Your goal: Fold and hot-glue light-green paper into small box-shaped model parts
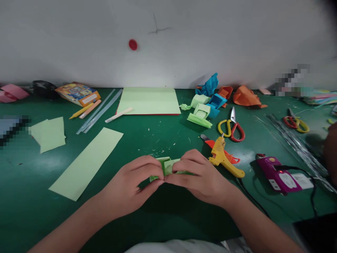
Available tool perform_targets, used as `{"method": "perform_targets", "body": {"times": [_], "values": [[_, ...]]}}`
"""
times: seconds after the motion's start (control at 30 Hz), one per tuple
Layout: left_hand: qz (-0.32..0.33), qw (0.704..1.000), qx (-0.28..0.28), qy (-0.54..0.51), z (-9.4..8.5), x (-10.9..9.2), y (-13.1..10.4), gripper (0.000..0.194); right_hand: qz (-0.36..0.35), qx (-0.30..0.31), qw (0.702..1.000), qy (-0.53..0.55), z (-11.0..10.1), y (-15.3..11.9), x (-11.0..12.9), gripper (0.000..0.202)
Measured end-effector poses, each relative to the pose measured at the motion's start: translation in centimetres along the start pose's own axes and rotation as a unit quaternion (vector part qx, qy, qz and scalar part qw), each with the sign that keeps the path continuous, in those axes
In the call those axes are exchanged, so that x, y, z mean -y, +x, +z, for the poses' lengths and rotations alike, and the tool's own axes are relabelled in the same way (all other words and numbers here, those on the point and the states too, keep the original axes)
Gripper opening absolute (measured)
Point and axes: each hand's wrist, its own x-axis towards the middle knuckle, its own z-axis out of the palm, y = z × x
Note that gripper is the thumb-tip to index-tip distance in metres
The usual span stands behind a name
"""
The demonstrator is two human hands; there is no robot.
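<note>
A green worktop (pixel 31 218) carries a pale-green paper strip (pixel 86 163), clear sticks (pixel 103 111), an orange box (pixel 79 94), scissors (pixel 237 132), a yellow glue gun (pixel 219 153), a purple power socket (pixel 278 174) and crumpled orange paper (pixel 246 96).

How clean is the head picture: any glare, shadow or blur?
Head view: faint glare on the green table at left; dark shadow below the left hand and right hand; folded paper between them reasonably sharp. Same head view: coarse pixel blocks hide detail at far left and upper right.

A red disc (pixel 133 44) marks the wall (pixel 79 42); a patterned box (pixel 78 94) and purple power socket (pixel 279 175) lie on the desk (pixel 23 196).
</note>
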Motion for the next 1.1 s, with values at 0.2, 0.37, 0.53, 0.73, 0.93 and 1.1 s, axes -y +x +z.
{"method": "perform_targets", "body": {"times": [0.2, 0.37, 0.53, 0.73, 0.93, 1.1], "values": [[-0.047, 0.998, -0.033, -0.006, -0.3, 0.6, 0.0, 0.015, 0.007, -0.023, 1.0, -0.017, 0.0, 0.0, 0.1, 0.035], [-0.088, 0.994, -0.051, -0.035, -0.2, 1.9, -0.4, 0.014, 0.002, -0.031, 0.999, -0.027, -0.3, 0.0, 0.0, 0.031], [-0.092, 0.994, -0.053, -0.016, 0.0, 1.7, -0.5, 0.013, 0.003, -0.037, 0.999, -0.016, -0.3, 0.0, 0.0, 0.032], [-0.024, 0.998, -0.056, -0.008, 0.2, 0.5, -0.5, 0.014, -0.005, -0.028, 1.0, -0.011, 0.1, 0.0, -0.1, 0.034], [-0.016, 0.998, -0.068, -0.008, 0.4, 0.2, -0.6, 0.015, 0.002, -0.021, 1.0, -0.007, 0.2, -0.1, -0.1, 0.033], [-0.008, 0.995, -0.096, 0.006, 0.7, -0.2, -0.5, 0.014, 0.003, -0.019, 1.0, -0.009, 0.3, 0.0, 0.0, 0.032]]}}
